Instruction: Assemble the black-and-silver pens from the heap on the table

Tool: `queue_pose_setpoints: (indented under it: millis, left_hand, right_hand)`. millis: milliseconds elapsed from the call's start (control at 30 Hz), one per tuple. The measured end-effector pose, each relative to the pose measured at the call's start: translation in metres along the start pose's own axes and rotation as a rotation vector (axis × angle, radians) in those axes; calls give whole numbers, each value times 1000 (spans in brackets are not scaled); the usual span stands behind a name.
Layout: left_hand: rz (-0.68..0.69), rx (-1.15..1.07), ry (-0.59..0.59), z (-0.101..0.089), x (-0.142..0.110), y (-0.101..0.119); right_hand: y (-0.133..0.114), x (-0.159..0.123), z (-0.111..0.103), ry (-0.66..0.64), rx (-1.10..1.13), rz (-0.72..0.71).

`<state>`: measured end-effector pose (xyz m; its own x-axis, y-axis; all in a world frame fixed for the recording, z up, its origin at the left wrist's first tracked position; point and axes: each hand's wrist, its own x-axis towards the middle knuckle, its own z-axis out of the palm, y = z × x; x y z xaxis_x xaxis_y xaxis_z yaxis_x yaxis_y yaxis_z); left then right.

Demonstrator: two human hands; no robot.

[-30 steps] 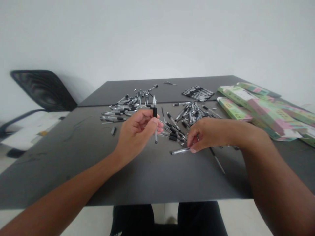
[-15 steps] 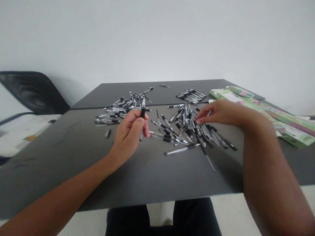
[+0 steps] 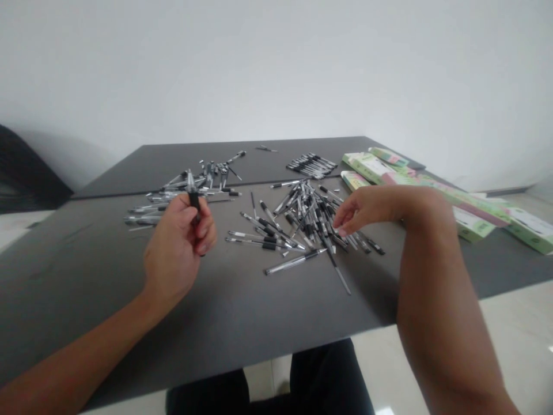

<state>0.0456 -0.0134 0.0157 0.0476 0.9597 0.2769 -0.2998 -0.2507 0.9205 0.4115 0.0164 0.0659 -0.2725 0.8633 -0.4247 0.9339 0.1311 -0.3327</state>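
Note:
My left hand is closed around a pen, held upright with its clear tip end up and its black grip between my fingers. It is raised over the table in front of a loose group of pens. Over the right side of a heap of pens hangs my right hand, its fingers bent down and slightly apart, with nothing visible in them. The heap mixes clear barrels, black grips and thin refills. A clear pen lies at the heap's near edge, beside a thin refill.
A neat row of pens lies behind the heap. Green and pink cardboard boxes are stacked on the right of the dark table. A black chair stands at the left. A white wall rises behind.
The view has swung to the right, so the table contents appear further left. My left hand has moved left with the pen. My right hand stays by the heap's right side.

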Motion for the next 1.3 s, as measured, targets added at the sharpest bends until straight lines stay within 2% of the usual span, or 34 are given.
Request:
queue_pose_setpoints:
  millis: [100, 167, 500, 867, 1067, 1200, 1300]
  left_hand:
    - [17, -9, 0, 0, 0, 1]
    - [8, -3, 2, -1, 1, 1]
    - [7, 8, -25, 0, 1, 6]
    - [-4, 10, -35, 1, 0, 7]
    - [9, 36, -54, 0, 1, 5]
    - [-13, 29, -68, 1, 3, 1]
    - [-25, 28, -68, 2, 2, -2]
  right_hand:
    - [-10, 3, 4, -132, 13, 85]
    - [-13, 4, 7, -157, -1, 121]
    - [-29, 6, 18, -97, -63, 274]
    - [-49, 9, 24, -63, -195, 286]
    - [-45, 12, 25, -77, -200, 255]
    - [-38, 7, 20, -46, -178, 216]
    - [-36, 2, 13, 52, -95, 102]
